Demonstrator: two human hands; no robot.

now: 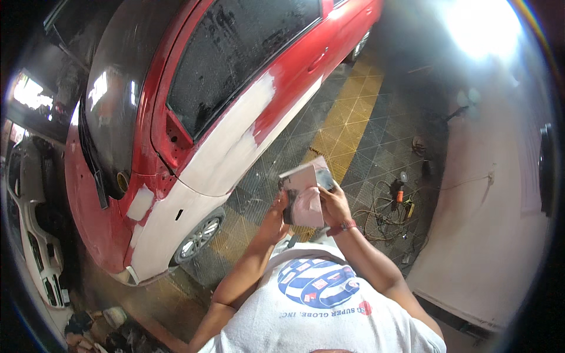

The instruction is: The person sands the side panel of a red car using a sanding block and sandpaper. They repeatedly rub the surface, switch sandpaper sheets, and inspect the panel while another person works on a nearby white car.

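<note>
In front of my waist, both hands hold a flat, pale pink folded sheet [306, 203] with a grey patch at its right corner. Its kind is not plain; it looks like dusty paper. My left hand [275, 219] grips the left edge, its fingers partly hidden behind the sheet. On the opposite side my right hand [334, 205] has its thumb on the front face, near a bent flap, and its fingers closed around the edge. A red car [294, 65] stands to the left, its door and fender [220, 159] covered in whitish patches.
A ribbed tile floor [347, 126] in grey and yellow runs beside the car. Tangled cord [376, 220] and an orange-handled tool [400, 195] lie to the right, near a pale wall or sheet [479, 206]. At far left is a white bumper-like part [41, 247].
</note>
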